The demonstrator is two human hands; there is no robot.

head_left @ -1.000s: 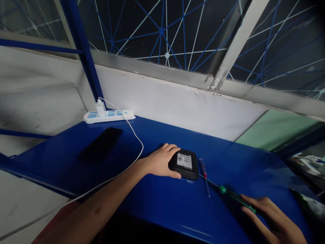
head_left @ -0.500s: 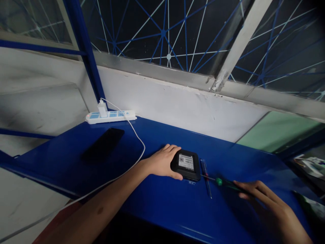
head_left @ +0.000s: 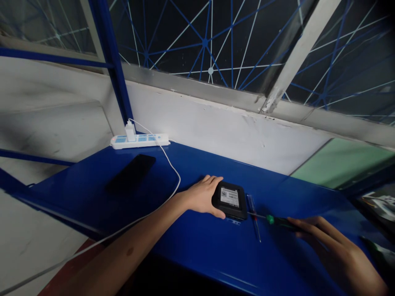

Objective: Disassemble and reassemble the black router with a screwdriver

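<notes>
A black box-shaped device (head_left: 230, 197) with a white printed label lies on the blue table (head_left: 197, 246). My left hand (head_left: 203, 196) grips it from the left, thumb at the near edge and fingers over the far one. My right hand (head_left: 330, 240) is closed round the handle of a screwdriver (head_left: 279, 222), black with a green collar. Its thin shaft points left, and the tip meets the device's right side near the front corner. Between device and handle, a slim clear tool with a red part (head_left: 254, 220) lies on the table beneath the shaft.
A dark flat object like a phone (head_left: 131, 173) lies at the left. Behind it is a white power strip (head_left: 145, 141) with a plugged-in charger (head_left: 130, 130). The charger's white cable (head_left: 174, 168) runs across the table and under my left forearm. Blurred items (head_left: 381, 205) sit at the right edge.
The whole view has shifted slightly, so everything appears a little further right. Both hands keep their holds, and the screwdriver tip stays at the device's side.
</notes>
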